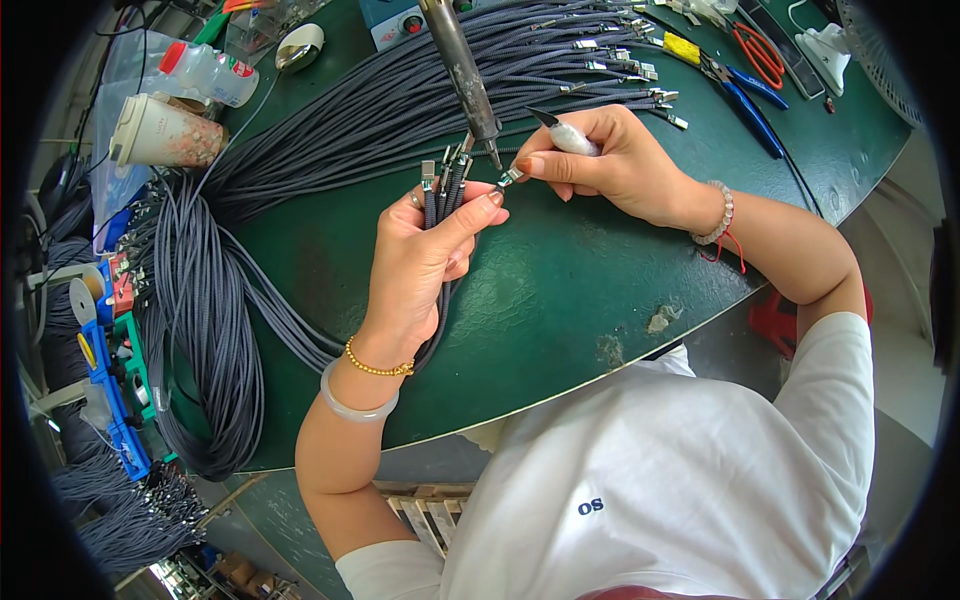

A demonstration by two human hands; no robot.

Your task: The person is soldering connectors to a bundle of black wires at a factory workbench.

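My left hand (425, 240) is closed around several dark braided cables (432, 210) whose metal plugs stick up past the fingers. Its thumb and forefinger pinch one cable near its end. At that end sits a small metal plug (511, 176), with the thumb and fingertip of my right hand (635, 170) closed on it. A white-handled tool with a pointed black tip (572, 138) is tucked in the same right hand, tip pointing up and left; its exact kind I cannot tell. A soldering iron (462, 70) slants down from above, its tip just over the plug, contact unclear.
Long bundles of braided cables (350, 110) cross the green table (540, 290); another bundle (200, 340) hangs at left. Pliers (750, 115) and red-handled scissors (758, 55) lie at far right. A paper cup (170, 132) and plastic bottle (215, 75) stand at far left.
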